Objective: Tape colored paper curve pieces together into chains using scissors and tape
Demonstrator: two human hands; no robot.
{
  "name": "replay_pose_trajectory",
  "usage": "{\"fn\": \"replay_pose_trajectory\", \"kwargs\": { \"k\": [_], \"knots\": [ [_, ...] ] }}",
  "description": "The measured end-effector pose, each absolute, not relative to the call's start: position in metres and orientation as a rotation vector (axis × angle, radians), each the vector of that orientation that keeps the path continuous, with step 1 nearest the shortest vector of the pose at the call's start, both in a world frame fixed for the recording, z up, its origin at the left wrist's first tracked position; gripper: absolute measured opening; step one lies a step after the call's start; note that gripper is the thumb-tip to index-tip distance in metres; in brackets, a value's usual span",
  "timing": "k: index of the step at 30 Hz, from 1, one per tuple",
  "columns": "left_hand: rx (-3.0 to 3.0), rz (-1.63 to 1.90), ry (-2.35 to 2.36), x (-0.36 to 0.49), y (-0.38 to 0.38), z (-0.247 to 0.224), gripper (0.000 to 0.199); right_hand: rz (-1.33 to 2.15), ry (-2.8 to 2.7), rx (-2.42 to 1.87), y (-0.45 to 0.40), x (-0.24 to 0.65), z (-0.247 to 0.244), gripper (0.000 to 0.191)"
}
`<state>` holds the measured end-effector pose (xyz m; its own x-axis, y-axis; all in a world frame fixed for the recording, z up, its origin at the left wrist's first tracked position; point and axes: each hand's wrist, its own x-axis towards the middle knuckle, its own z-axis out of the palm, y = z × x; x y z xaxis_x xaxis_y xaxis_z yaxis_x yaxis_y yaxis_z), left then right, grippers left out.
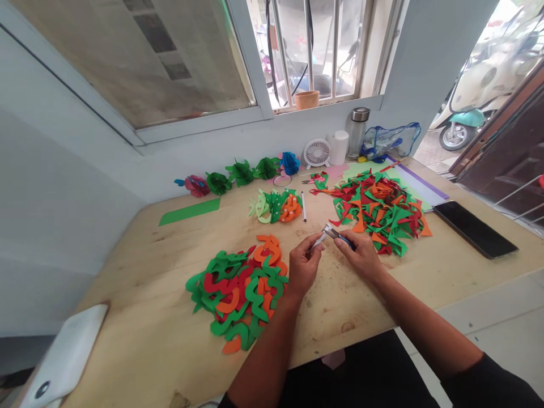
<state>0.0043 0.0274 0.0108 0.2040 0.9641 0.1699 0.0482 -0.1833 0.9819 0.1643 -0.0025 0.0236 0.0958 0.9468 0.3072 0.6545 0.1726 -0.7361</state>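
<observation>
Over the middle of the wooden table [140,294], my left hand [305,262] pinches a thin white strip [318,241] between thumb and fingers. My right hand [362,254] is closed round a small hand tool [340,236] with a dark blue handle and a metallic head. The tool's head meets the upper end of the white strip; its exact kind is too small to tell. To the left of my left hand lies a pile of wavy green, red and orange cut pieces [238,294]. Beyond my right hand is a heap of pointed scraps [382,209] in the same colours.
A white pen [303,206] lies beside a small cluster of curled pieces [276,206]. Paper pom-poms [240,172], a fan [317,153] and a glass bottle [357,134] line the wall. A phone [475,228] lies right; a white device [68,354] sits at the left edge.
</observation>
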Motion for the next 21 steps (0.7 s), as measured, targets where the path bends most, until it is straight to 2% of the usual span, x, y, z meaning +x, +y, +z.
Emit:
{"fn": "replay_pose_trajectory", "kwargs": {
  "k": [21],
  "knots": [
    [1.474, 1.122, 0.978, 0.0067, 0.0245, 0.0173, 0.028, 0.581, -1.682, -1.507, -0.0035, 0.1623, 0.0225, 0.033]
  ]
}}
